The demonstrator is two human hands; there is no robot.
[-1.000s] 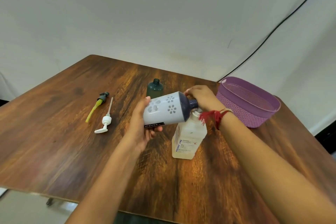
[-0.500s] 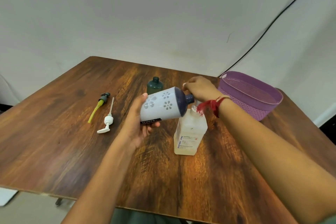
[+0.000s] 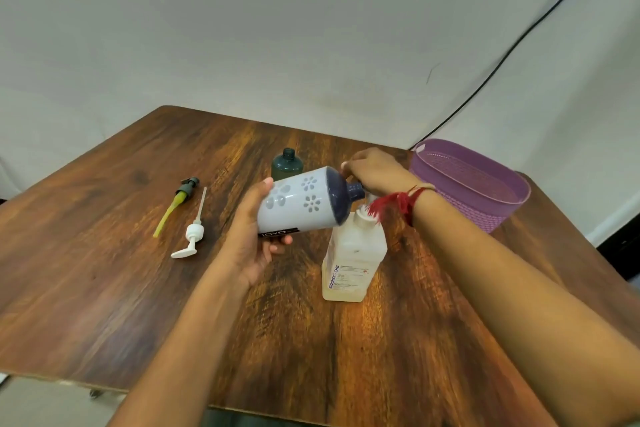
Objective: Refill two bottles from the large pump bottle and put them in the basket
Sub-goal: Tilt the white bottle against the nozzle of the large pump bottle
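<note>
From my feed, the left hand [image 3: 254,239] cradles the flower-print bottle [image 3: 298,204] from below, thumb over the top and fingers curled under its base. It lies nearly on its side, with the dark neck pointing right and slightly raised. The right hand [image 3: 374,173] sits at that neck, fingers curled on the dark shoulder, I judge to steady and aim the mouth. The neck hangs just above the white opening of the clear Biochek bottle [image 3: 353,253], which stands upright on the wooden table [image 3: 104,270], so I read this as lining up a pour, though I see no liquid moving. A small dark green bottle [image 3: 286,165] stands uncapped just behind, likely waiting its turn. At the left lie a white pump head [image 3: 192,236] and a dark pump with a yellow tube [image 3: 180,198], set well apart from the pouring. The purple basket [image 3: 485,215] waits at the far right, with no bottle visible in it.
</note>
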